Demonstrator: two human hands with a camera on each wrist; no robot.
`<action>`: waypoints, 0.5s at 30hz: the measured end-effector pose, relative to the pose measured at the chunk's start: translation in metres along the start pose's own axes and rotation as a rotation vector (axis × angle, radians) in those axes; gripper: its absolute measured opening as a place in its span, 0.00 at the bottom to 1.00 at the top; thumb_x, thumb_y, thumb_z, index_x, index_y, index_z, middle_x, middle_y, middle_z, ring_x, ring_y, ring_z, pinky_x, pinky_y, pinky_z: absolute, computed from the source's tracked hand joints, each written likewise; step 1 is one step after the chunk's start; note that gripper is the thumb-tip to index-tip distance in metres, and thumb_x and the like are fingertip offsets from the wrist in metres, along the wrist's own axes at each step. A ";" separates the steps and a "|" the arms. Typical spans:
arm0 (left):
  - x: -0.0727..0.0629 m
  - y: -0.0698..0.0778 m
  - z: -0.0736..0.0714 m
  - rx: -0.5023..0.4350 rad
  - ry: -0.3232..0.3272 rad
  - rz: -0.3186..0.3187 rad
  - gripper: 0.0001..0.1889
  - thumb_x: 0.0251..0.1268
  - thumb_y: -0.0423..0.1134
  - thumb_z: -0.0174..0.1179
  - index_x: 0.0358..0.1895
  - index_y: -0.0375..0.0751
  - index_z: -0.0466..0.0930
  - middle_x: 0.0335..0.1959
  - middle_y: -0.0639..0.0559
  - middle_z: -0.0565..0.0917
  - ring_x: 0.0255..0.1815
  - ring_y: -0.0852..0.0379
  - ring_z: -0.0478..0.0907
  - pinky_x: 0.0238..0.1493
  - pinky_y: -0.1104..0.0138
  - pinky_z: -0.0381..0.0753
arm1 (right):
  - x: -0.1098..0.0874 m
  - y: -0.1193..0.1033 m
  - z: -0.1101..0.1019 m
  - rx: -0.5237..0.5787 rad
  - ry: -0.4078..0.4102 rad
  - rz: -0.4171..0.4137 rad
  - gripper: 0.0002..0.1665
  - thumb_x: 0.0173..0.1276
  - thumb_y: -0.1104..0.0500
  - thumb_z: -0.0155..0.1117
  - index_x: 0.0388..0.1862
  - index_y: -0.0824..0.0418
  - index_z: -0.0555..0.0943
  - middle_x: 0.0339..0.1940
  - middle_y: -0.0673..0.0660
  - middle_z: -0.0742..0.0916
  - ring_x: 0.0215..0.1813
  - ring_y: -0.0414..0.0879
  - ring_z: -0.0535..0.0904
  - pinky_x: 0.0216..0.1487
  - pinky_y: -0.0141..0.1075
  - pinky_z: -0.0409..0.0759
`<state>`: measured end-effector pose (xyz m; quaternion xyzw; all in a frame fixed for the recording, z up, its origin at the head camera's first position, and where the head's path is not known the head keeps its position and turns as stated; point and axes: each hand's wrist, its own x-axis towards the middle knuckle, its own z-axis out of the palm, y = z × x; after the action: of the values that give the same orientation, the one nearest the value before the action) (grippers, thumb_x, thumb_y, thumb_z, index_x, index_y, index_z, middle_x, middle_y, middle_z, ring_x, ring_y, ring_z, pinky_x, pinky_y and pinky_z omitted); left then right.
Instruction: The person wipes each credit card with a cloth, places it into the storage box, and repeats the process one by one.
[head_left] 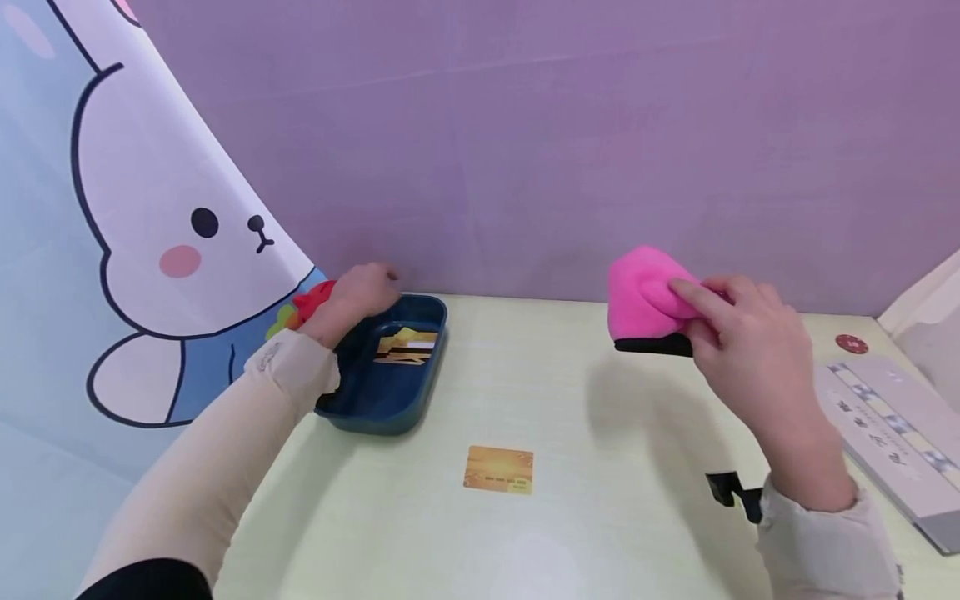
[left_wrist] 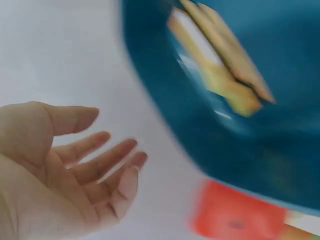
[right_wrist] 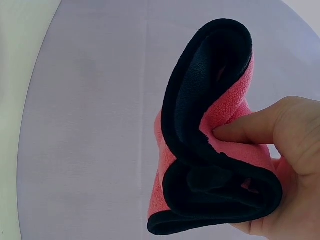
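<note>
My right hand (head_left: 757,358) pinches a folded pink fleece piece with black edging (head_left: 645,296) between thumb and fingers, up above the right side of the table. Its dark inside and black-trimmed opening (right_wrist: 227,35) face the right wrist camera. Over at the left, my left hand (head_left: 366,290) is by the far left corner of a dark blue bin (head_left: 420,408). In the left wrist view that hand (left_wrist: 75,170) holds nothing, its fingers loosely bent beside the bin's wall. Several gold cards (head_left: 405,346) lie inside the bin.
An orange-gold card (head_left: 498,469) lies mid-table. A red item (head_left: 313,298) sits beside the bin, partly behind my left hand. To the right are a flat grey-white box (head_left: 892,442) and a round red chip (head_left: 852,343). A purple cloth backdrop (head_left: 525,150) hangs behind.
</note>
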<state>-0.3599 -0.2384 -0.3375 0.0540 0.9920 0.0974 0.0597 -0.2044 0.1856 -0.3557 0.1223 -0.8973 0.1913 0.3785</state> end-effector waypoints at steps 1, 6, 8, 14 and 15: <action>-0.008 0.010 -0.003 0.000 0.015 0.042 0.20 0.72 0.40 0.56 0.63 0.38 0.76 0.58 0.37 0.81 0.51 0.42 0.79 0.55 0.52 0.81 | 0.000 0.000 0.000 0.000 -0.003 -0.001 0.24 0.63 0.70 0.61 0.57 0.57 0.85 0.44 0.66 0.85 0.42 0.64 0.75 0.35 0.53 0.68; -0.063 0.068 0.005 0.038 -0.123 0.242 0.23 0.72 0.45 0.60 0.67 0.47 0.75 0.53 0.46 0.85 0.44 0.50 0.83 0.44 0.59 0.84 | 0.001 0.000 0.000 0.002 -0.016 -0.011 0.24 0.62 0.70 0.62 0.57 0.57 0.85 0.44 0.66 0.85 0.42 0.64 0.75 0.37 0.54 0.69; -0.085 0.088 0.023 0.067 -0.243 0.283 0.26 0.71 0.47 0.62 0.69 0.48 0.73 0.56 0.49 0.84 0.48 0.52 0.82 0.47 0.60 0.83 | 0.000 0.000 0.001 0.002 -0.012 -0.024 0.24 0.62 0.70 0.62 0.57 0.57 0.85 0.44 0.66 0.85 0.41 0.64 0.75 0.36 0.54 0.69; -0.125 0.110 0.092 0.320 -0.428 0.392 0.39 0.56 0.53 0.73 0.71 0.51 0.67 0.63 0.51 0.74 0.58 0.54 0.70 0.58 0.56 0.77 | -0.001 0.001 0.004 0.000 0.013 -0.065 0.24 0.60 0.71 0.62 0.55 0.58 0.86 0.42 0.67 0.85 0.40 0.64 0.76 0.34 0.54 0.70; -0.127 0.110 0.099 0.360 -0.430 0.407 0.40 0.54 0.54 0.74 0.70 0.51 0.67 0.61 0.52 0.74 0.57 0.54 0.69 0.56 0.56 0.77 | -0.002 0.002 0.004 0.001 0.019 -0.067 0.24 0.60 0.71 0.62 0.55 0.58 0.86 0.42 0.67 0.85 0.40 0.64 0.76 0.34 0.54 0.70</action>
<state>-0.2114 -0.1274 -0.3983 0.2797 0.9269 -0.0826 0.2361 -0.2065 0.1852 -0.3600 0.1508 -0.8889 0.1800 0.3933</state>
